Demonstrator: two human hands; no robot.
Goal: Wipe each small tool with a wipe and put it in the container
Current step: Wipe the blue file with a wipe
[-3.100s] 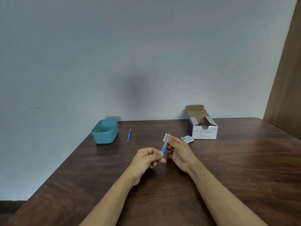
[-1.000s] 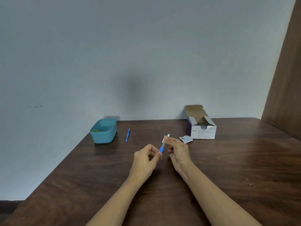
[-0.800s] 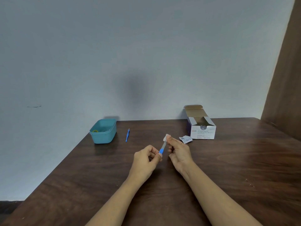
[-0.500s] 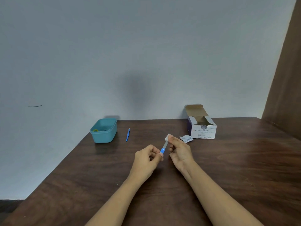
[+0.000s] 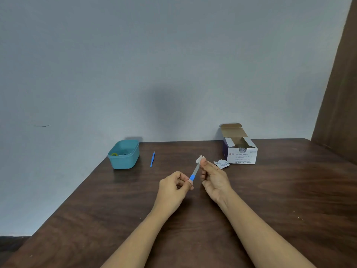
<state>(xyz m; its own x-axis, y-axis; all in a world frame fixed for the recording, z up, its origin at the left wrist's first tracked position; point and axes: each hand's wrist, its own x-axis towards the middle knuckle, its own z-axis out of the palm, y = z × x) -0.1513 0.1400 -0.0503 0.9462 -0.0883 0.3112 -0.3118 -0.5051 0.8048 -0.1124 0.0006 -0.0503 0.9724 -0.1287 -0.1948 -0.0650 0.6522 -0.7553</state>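
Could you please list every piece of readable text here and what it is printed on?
"BD": front of the open white and purple cardboard box.
"Alcohol Swabs": same face, beside the logo.
Smaller lines below: too blurred.
Torn white sachet: print too small to read.
No text visible on the blue-handled tool, white wipe or teal plastic container.

Head view: one wide-angle camera is looking forward and down.
It is riding at the person's head, facing the wall [image 5: 173,55] across the bench [image 5: 289,200]; the left hand [image 5: 172,187] and right hand [image 5: 215,178] are sitting near frame centre, close to the lens, and the bench's far edge is lying well beyond them.
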